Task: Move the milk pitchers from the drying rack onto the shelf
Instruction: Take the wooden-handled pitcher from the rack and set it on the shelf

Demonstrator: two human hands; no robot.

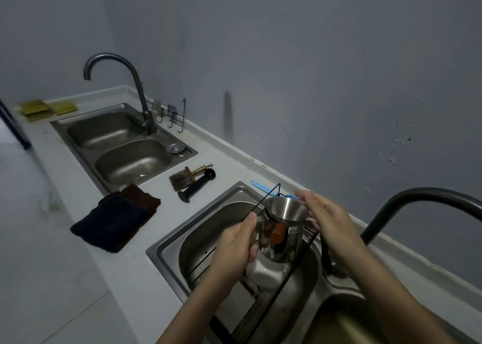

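Observation:
Two steel milk pitchers sit over the near sink (167, 247), where a black wire drying rack (273, 299) rests. My left hand (234, 244) is closed on the left side of the larger pitcher (284, 247). The smaller pitcher (285, 208) is tilted just above and behind it. My right hand (328, 221) curves around that pitcher's right side with thumb and fingers apart; whether it touches is unclear. An orange patch (277, 232) shows on the larger pitcher. No shelf is in view.
A white ceramic piece (263, 270) lies in the rack below. A dark faucet (417, 200) arches at the right. On the counter are a brush (182, 178), a black tool (195, 185), a blue tool (260, 185) and dark cloths (117, 218). A second double sink (122, 145) lies farther left.

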